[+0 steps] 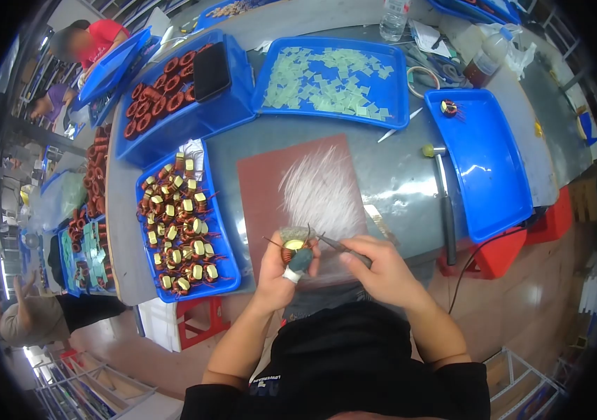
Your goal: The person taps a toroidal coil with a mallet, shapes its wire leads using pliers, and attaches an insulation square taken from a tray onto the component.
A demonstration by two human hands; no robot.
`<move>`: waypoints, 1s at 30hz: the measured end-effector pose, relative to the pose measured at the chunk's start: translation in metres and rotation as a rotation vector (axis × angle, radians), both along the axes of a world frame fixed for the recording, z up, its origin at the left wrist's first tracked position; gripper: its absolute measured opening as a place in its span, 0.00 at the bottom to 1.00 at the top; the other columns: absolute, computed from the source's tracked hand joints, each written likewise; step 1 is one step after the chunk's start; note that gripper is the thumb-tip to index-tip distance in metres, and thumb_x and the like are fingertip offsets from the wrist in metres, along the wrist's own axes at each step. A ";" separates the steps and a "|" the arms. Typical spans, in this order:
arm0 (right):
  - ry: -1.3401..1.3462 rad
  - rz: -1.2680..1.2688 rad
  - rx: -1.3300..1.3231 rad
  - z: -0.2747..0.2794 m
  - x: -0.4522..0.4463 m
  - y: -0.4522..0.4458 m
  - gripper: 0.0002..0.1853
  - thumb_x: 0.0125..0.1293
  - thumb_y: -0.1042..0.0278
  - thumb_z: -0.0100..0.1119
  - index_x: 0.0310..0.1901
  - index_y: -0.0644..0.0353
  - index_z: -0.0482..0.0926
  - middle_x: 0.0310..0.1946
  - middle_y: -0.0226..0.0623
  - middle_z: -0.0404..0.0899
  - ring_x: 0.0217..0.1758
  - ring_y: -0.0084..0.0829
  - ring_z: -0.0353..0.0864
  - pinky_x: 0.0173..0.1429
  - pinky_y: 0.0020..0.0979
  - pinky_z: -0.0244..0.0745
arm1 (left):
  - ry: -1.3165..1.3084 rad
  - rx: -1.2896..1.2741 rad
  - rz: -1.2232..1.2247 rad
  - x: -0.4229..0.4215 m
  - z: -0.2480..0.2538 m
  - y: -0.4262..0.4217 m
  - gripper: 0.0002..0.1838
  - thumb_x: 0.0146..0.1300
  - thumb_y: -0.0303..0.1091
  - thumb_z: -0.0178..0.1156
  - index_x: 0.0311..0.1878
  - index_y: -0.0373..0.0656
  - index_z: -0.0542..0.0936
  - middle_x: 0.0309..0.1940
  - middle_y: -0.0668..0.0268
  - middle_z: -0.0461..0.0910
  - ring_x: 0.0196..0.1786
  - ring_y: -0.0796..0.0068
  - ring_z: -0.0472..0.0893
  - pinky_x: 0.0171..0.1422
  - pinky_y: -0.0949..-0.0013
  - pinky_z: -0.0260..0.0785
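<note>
My left hand (275, 278) is closed around a copper-wound toroidal coil (294, 246) with a pale yellow piece on it and loose wire ends sticking out. A dark green and white covering wraps one of its digits. In my right hand (384, 269) is a slim dark hand tool (352, 253), its tip reaching toward the coil's wire ends. Whether the tip touches a wire I cannot tell. Both hands are over the near edge of a brown-red mat (263, 182) with a whitish scratched area.
Left lies a blue tray of similar coils (183, 231); behind it a blue bin (235, 98) holds reddish rings and a black phone (212, 72). Pale green squares fill a back tray (402, 91). Right are a hammer (445, 203) and a tray (494, 175) with one coil. Other people work at left.
</note>
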State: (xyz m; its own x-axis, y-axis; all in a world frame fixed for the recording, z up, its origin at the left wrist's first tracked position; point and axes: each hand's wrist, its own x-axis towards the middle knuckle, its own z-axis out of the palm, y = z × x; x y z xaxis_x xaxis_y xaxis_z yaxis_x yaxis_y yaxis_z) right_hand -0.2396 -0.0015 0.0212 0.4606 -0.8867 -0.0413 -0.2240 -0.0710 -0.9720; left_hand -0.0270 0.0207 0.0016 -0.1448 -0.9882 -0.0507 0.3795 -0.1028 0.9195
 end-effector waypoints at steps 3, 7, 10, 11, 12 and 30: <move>0.063 -0.045 -0.130 0.001 0.002 0.000 0.15 0.69 0.73 0.61 0.54 0.69 0.79 0.37 0.44 0.78 0.38 0.38 0.78 0.44 0.33 0.73 | 0.015 0.026 -0.010 0.001 -0.001 0.000 0.14 0.72 0.23 0.57 0.57 0.39 0.69 0.44 0.60 0.78 0.33 0.76 0.77 0.41 0.71 0.71; 0.024 -0.064 -0.109 0.010 -0.001 -0.002 0.13 0.67 0.73 0.62 0.52 0.68 0.80 0.34 0.44 0.77 0.35 0.40 0.78 0.42 0.34 0.72 | 0.110 0.094 -0.015 0.002 0.001 0.000 0.14 0.72 0.24 0.57 0.57 0.39 0.68 0.43 0.59 0.78 0.29 0.76 0.76 0.37 0.71 0.71; 0.009 -0.071 -0.144 0.003 -0.004 -0.005 0.13 0.67 0.73 0.62 0.52 0.67 0.80 0.34 0.44 0.77 0.35 0.40 0.78 0.42 0.34 0.72 | 0.102 0.103 -0.025 0.001 0.000 0.000 0.14 0.72 0.24 0.57 0.57 0.39 0.68 0.43 0.58 0.78 0.29 0.77 0.75 0.36 0.71 0.71; 0.009 -0.073 -0.139 0.002 -0.004 -0.004 0.13 0.67 0.73 0.62 0.52 0.67 0.80 0.34 0.44 0.77 0.35 0.40 0.78 0.42 0.34 0.72 | 0.102 0.107 -0.027 0.001 -0.001 0.001 0.14 0.72 0.24 0.57 0.57 0.39 0.68 0.43 0.58 0.78 0.29 0.77 0.75 0.36 0.71 0.71; 0.042 -0.058 -0.145 0.002 -0.005 -0.004 0.13 0.67 0.73 0.62 0.52 0.67 0.80 0.35 0.44 0.77 0.35 0.41 0.78 0.42 0.34 0.73 | 0.086 0.094 -0.025 0.001 -0.003 0.000 0.13 0.73 0.25 0.56 0.57 0.39 0.68 0.43 0.58 0.78 0.29 0.78 0.74 0.35 0.71 0.70; 0.606 -0.280 -0.674 0.010 0.029 0.023 0.19 0.57 0.67 0.69 0.51 0.60 0.79 0.36 0.38 0.71 0.39 0.40 0.73 0.40 0.39 0.67 | 0.295 0.619 0.385 -0.034 0.020 -0.022 0.11 0.76 0.27 0.45 0.57 0.45 0.72 0.44 0.62 0.75 0.45 0.71 0.75 0.51 0.60 0.72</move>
